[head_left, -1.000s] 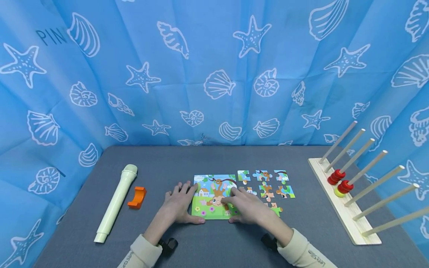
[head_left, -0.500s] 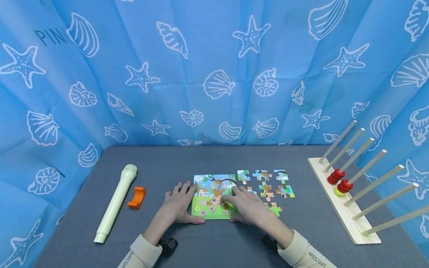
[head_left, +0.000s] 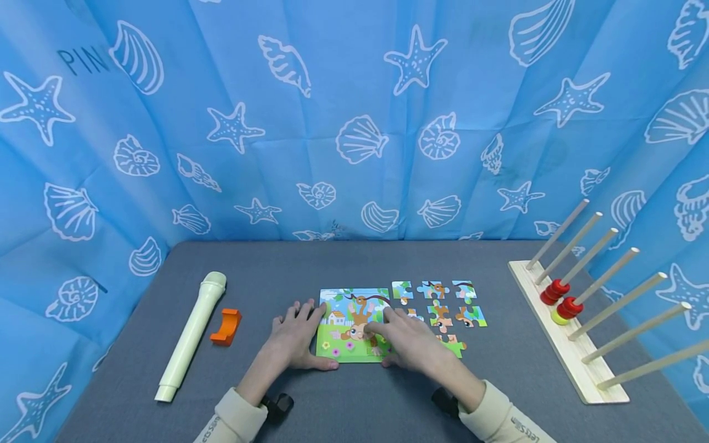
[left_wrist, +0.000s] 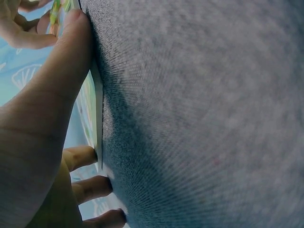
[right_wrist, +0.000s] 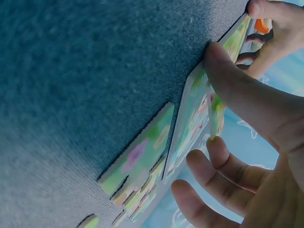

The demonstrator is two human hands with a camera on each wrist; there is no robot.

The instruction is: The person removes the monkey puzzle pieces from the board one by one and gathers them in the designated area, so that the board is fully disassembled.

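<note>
A picture puzzle board (head_left: pixel 349 351) with a monkey, a small house and flowers lies mid-table between my hands. My left hand (head_left: pixel 293 335) rests at its left side with fingers spread, index fingertip at the left edge and thumb along the near edge. Over the board's right part, my right hand (head_left: pixel 410 338) pinches a green puzzle piece (right_wrist: pixel 216 113) between thumb and index finger. That piece stands tilted over the board in the right wrist view and is mostly hidden by the hand in the head view. The right thumb tip is right at the board's near edge.
Several loose puzzle pieces (head_left: pixel 471 315) lie in rows right of the board. Farther right stands a wooden peg rack (head_left: pixel 576 344) with red and yellow rings (head_left: pixel 567 309). A pale green toy microphone (head_left: pixel 191 338) and an orange curved block (head_left: pixel 226 327) lie at left. A blue curtain (head_left: pixel 354 123) hangs behind.
My right thumb has shifted slightly right along the board's near edge. The left hand, the board and the loose pieces stay where they were.
</note>
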